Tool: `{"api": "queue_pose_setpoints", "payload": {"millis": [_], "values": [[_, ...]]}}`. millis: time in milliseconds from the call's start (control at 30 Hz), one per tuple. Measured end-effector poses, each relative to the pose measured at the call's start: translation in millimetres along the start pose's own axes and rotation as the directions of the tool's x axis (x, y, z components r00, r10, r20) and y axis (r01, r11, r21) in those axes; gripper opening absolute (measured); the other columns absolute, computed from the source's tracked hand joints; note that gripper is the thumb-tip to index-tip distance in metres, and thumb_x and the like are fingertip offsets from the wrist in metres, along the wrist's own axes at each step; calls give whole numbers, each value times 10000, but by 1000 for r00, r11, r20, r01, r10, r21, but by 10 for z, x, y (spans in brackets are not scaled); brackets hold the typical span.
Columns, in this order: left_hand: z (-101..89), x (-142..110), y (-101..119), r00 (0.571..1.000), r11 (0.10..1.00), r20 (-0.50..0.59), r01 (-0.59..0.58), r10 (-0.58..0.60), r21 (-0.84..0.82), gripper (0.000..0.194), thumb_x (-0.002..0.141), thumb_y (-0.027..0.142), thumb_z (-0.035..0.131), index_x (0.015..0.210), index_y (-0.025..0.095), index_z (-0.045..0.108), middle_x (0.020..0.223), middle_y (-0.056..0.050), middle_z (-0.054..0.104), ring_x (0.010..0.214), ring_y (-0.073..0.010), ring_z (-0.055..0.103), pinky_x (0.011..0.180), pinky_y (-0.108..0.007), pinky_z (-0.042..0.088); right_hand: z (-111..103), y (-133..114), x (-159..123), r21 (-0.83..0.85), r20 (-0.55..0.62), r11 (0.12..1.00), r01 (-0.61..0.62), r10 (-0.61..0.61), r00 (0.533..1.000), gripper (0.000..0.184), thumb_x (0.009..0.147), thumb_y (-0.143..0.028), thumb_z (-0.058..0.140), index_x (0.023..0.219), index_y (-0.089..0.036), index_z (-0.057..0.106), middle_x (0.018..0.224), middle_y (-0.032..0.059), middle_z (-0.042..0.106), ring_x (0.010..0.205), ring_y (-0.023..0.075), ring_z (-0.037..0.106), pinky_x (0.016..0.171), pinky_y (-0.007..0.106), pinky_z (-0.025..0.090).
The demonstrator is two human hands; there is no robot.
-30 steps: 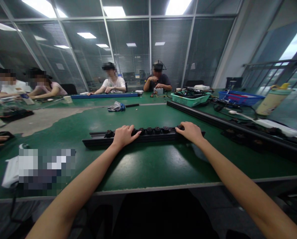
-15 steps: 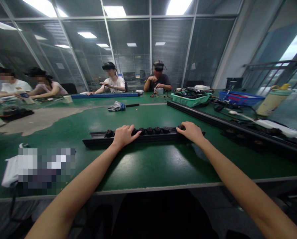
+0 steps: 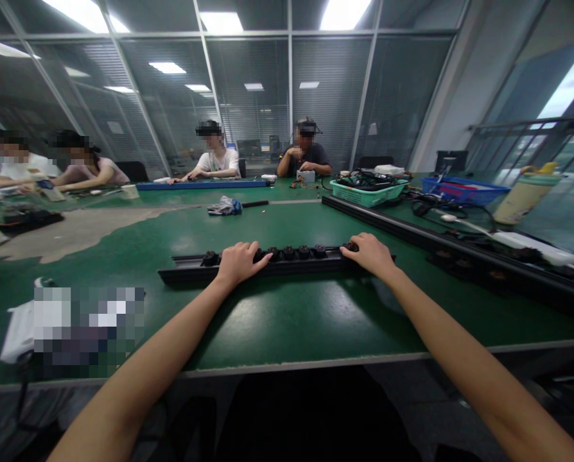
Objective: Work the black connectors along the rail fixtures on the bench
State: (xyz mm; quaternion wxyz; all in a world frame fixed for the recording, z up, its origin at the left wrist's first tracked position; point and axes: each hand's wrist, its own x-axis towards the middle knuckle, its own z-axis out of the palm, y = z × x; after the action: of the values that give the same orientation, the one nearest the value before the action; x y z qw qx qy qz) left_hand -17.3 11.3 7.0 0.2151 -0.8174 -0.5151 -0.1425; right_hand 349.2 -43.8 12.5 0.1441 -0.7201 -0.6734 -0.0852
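Observation:
A long black rail (image 3: 287, 266) lies crosswise on the green table in front of me, with a row of small black blocks (image 3: 304, 251) seated along its channel. My left hand (image 3: 241, 262) is closed over the rail left of its middle, the thumb pointing right along the near side. Near the right end, my right hand (image 3: 370, 254) grips a black block (image 3: 350, 246) with thumb and fingers, its palm hiding part of the rail.
A longer black rail (image 3: 412, 237) runs diagonally at right, beside a green basket (image 3: 364, 194), a blue basket (image 3: 465, 192) and a bottle (image 3: 528, 196). A cloth glove (image 3: 225, 206) lies ahead; a white device (image 3: 20, 330) stands at left. Several people sit across the table.
Both my hands keep their places on the rail. Across the table, the person in white has lowered a raised hand.

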Motion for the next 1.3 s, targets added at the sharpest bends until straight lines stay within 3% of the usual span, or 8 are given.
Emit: {"api": "queue_pose_setpoints", "payload": {"millis": [567,1300], "values": [[19,2,-2,1000,1000,-5,3,-3,0,687,1013,733,268,1016,183,680,971,-162,738,924,-316,687,669,-338,403,23,32,-6,-15,-29,1000,-8,8,1000,385,1006,-510,530,1029,-186,737,1159,138,686,1142,276,602,840,333,480],[-6,3,7,1000,1000,-1,7,-7,9,699,1011,738,249,1008,186,677,974,-160,743,908,-314,692,664,-337,410,-34,53,6,12,15,1000,-29,28,999,393,988,-513,532,1044,-184,741,1162,138,682,1120,277,608,826,339,481]]}}
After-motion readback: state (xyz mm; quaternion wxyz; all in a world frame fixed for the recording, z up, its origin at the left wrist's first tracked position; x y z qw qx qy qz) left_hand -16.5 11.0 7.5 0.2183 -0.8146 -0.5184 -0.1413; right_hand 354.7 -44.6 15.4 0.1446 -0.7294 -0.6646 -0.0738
